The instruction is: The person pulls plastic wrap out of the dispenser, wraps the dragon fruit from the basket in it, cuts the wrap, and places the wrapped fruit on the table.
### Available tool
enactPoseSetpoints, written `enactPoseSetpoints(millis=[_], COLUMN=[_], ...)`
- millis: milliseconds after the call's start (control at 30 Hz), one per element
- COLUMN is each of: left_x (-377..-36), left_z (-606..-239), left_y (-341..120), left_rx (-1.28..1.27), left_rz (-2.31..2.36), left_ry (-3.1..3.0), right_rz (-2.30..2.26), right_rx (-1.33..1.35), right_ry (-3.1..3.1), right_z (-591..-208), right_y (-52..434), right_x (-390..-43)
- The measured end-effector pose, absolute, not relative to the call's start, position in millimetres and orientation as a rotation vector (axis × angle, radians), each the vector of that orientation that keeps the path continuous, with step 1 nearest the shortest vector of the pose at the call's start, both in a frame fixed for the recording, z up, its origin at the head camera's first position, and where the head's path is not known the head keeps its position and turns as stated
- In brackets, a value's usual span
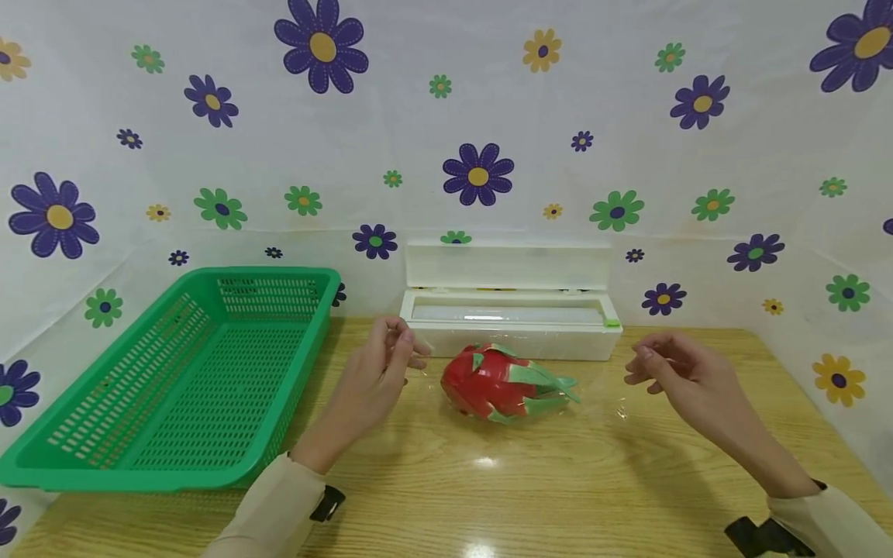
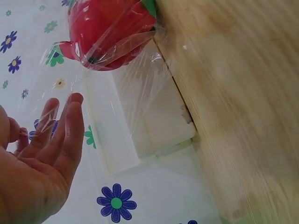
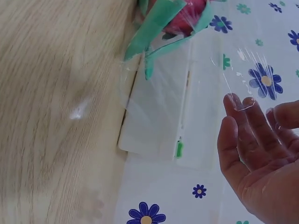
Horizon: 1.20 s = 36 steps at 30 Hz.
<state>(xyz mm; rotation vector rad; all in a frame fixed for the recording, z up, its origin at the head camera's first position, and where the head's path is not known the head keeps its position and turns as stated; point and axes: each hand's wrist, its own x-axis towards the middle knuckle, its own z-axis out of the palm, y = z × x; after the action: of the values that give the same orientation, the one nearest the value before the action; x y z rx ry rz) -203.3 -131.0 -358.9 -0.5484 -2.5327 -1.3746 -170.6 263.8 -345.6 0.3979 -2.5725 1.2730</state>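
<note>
A red dragon fruit with green leafy tips (image 1: 488, 384) lies on its side in front of the cling film box. Clear cling film (image 2: 145, 100) covers it and spreads out on both sides, wrinkled and shiny. My left hand (image 1: 377, 364) is to the left of the fruit; thumb and index finger pinch the film, and the other fingers stand out loosely with film across them. To the right, my right hand (image 1: 687, 372) is raised above the table, thumb and index finger together on the film. Film also crosses the right fingertips (image 3: 232, 100).
The white film box (image 1: 516, 341) stands at the back with its lid raised, a roll inside and a green slider (image 1: 611, 322) at its right end. A green perforated basket (image 1: 254, 465) is on the left. Flowered cloth (image 1: 530, 108) hangs behind the wooden table (image 1: 558, 496).
</note>
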Motion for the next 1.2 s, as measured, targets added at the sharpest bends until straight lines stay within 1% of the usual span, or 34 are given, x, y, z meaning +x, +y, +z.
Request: enactPoseSetpoints(millis=[267, 433, 567, 867, 1033, 1200], left_x=[-231, -243, -250, -266, -270, -271], left_z=[-356, -357, -359, -371, -379, -386], left_y=[-120, -116, -114, -110, -107, -104], left_rx=[-0.333, -0.225, -0.166, -0.141, -0.188, -0.253], left_rz=[-1.668, -1.684, -1.588, -1.048, -0.983, -1.014], left_ry=[-2.501, -2.508, -2.529, -2.701, -2.795, -2.916], right_rz=[1.273, 1.175, 1.114, 1.284, 1.423, 1.540], right_rx=[0.292, 0.212, 0.185, 0.053, -0.006, -0.043], right_ry=[-2.605, -2.639, -2.662, -2.715, -2.730, -2.734], right_z=[-349, -349, -349, -349, -349, -350], right_y=[261, 258, 257, 253, 253, 255], right_x=[-183, -190, -195, -202, -206, -209])
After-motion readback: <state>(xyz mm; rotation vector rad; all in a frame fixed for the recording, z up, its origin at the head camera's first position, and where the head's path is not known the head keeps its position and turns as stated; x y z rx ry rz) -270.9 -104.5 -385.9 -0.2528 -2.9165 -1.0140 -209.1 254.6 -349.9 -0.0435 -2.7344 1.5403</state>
